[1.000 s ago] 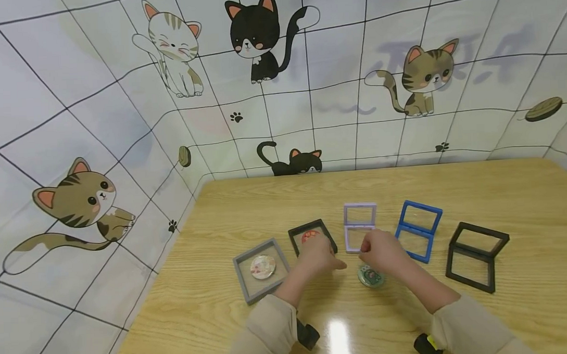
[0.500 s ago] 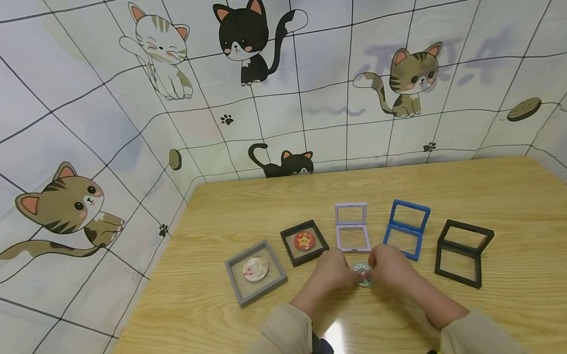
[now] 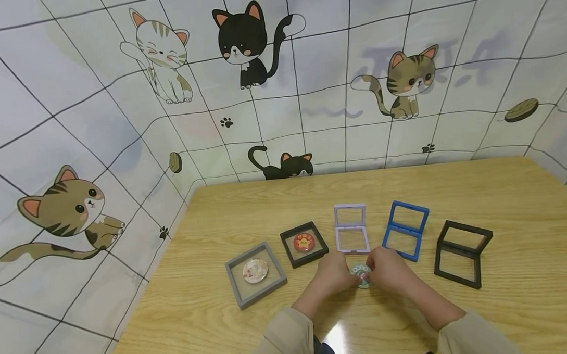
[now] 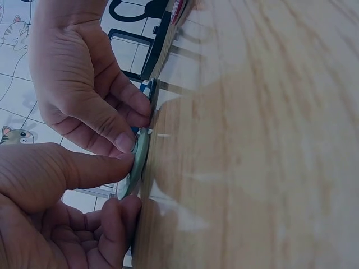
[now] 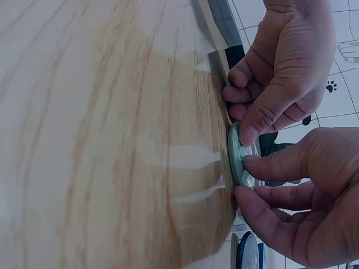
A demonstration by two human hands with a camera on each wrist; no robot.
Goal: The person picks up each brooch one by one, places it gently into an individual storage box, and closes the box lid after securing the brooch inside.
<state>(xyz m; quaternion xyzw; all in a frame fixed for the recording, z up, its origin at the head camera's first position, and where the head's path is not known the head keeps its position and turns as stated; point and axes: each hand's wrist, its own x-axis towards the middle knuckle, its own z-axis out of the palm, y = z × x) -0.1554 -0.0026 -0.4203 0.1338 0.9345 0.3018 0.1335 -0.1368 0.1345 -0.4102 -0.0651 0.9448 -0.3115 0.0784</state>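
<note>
Head view showed the left hand (image 3: pixel 334 273) and the right hand (image 3: pixel 391 269) close together, each pinching its own side of a green badge (image 3: pixel 361 276) between thumb and fingers; both wrist views had the thumbs on its upper face. The badge was between the hands, low over the wooden table (image 3: pixel 256 206) and nearly level, printed side up; being round, it ran equally wide every way. Its print was too small to read. Just beyond the left hand, a black frame (image 3: pixel 311 259) held a red badge (image 3: pixel 304 242) with a yellow star under tiny, unreadable characters. Left of that hand, a grey frame (image 3: pixel 264 294) surrounded a pale badge (image 3: pixel 255 271). An open lilac frame (image 3: pixel 351 227) lay beyond both hands, an open blue frame (image 3: pixel 404 228) just past the right hand, and an open dark frame (image 3: pixel 459 249) to its right. Farthest off, faint purple lettering on the cat-patterned wall (image 3: pixel 326 66) was illegible.
</note>
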